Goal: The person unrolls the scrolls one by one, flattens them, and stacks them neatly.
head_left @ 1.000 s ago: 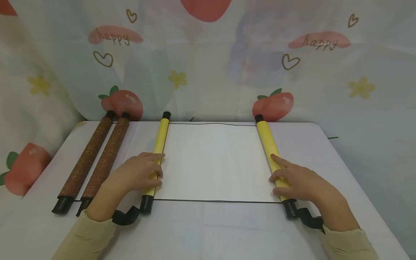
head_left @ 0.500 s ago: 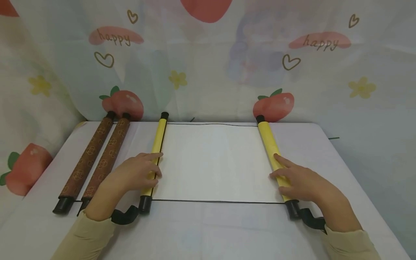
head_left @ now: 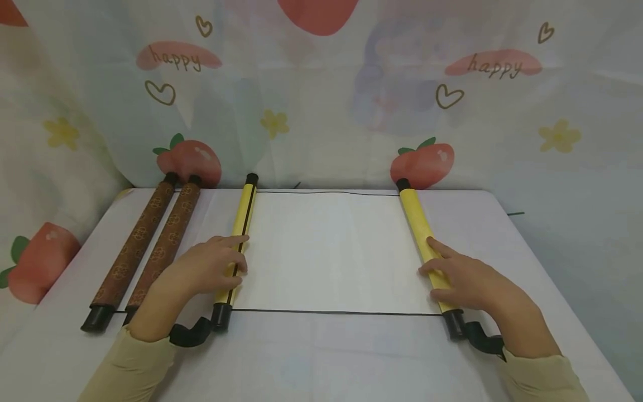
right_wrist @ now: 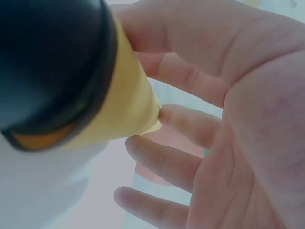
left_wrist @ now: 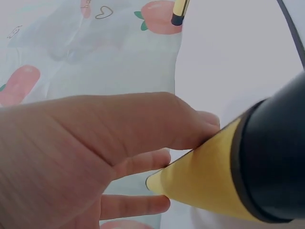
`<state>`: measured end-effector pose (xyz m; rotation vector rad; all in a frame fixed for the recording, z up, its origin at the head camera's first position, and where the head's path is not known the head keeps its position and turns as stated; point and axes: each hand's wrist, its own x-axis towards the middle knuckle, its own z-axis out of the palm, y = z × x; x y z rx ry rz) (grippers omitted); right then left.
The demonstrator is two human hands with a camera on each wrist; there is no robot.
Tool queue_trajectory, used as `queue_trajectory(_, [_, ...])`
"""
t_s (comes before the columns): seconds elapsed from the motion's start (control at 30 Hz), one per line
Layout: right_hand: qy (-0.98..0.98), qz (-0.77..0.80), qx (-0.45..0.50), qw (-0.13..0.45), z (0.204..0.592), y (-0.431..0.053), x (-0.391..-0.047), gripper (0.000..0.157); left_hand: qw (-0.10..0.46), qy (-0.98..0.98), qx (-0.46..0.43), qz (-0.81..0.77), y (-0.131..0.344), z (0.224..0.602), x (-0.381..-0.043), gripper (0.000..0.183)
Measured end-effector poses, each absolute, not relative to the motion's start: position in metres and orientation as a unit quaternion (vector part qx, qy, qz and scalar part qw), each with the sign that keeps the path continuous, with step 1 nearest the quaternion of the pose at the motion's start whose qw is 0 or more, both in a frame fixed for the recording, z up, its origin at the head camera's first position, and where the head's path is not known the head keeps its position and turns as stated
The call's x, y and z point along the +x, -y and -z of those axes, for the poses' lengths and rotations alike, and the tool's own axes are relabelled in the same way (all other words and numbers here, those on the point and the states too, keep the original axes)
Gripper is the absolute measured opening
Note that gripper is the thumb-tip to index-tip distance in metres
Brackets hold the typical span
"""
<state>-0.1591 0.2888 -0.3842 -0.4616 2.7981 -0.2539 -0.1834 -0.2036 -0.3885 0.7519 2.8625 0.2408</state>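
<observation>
A scroll of white paper lies spread on the table between two yellow rollers with black end caps. My left hand holds the left yellow roller, thumb on the near side and fingers over it. In the left wrist view the thumb and fingers stand on either side of the yellow roller. The right yellow roller is in my right hand. From the right wrist, fingertips touch that yellow roller on one side; its black cap hides part of the grip.
Two brown patterned scrolls lie side by side at the left, partly behind my left forearm. A printed curtain hangs along the table's back edge. The white table continues in front of the paper.
The left roller has shifted slightly left and turned, so a dark line now shows along its top. The right roller has edged right. Slightly more white paper shows between them.
</observation>
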Motion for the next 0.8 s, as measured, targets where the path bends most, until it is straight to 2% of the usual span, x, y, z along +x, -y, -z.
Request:
queue_trajectory(0.27, [-0.972,0.088,-0.16,0.145,0.3831,-0.2901,-0.1578,0.046,0.087,-0.96,0.255,-0.081,0.2061,0.3908,-0.1842,0.013])
queue_trajectory(0.47, [-0.971,0.095,-0.155,0.157,0.3818,-0.2921,-0.1578,0.05,0.08,-0.959,0.257,-0.085,0.2076,0.3899,-0.1839,0.008])
queue_trajectory(0.8, [-0.972,0.084,-0.153,0.159,0.3846,-0.292,-0.1597,0.041,0.083,-0.96,0.254,-0.085,0.2054,0.3908,-0.1845,0.008])
